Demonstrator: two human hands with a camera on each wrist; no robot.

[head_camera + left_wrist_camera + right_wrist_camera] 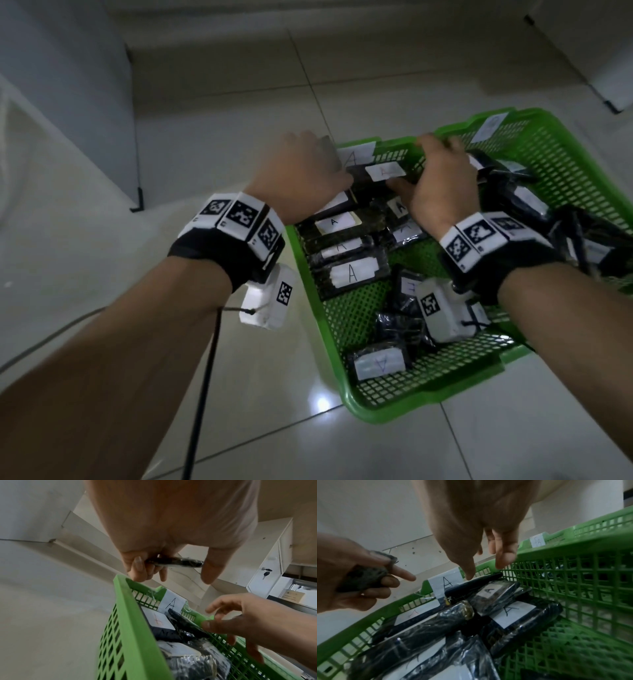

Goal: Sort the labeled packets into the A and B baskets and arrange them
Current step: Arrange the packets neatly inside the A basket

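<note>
Black plastic-wrapped packets (352, 274) with white A labels lie in the green mesh basket (346, 329) tagged A. Left hand (150, 561) grips one dark packet (180, 563) above the far rim. Right hand (481, 550) hovers over the packets, fingers loosely extended, holding nothing.

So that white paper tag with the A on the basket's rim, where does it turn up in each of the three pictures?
Head: the A tag sits upper centre, between the hands.
Left wrist: centre, on the far rim, below the fingers.
Right wrist: centre-left, under the pointing fingers.
Shared landmark: the green basket rim that carries it.
</note>
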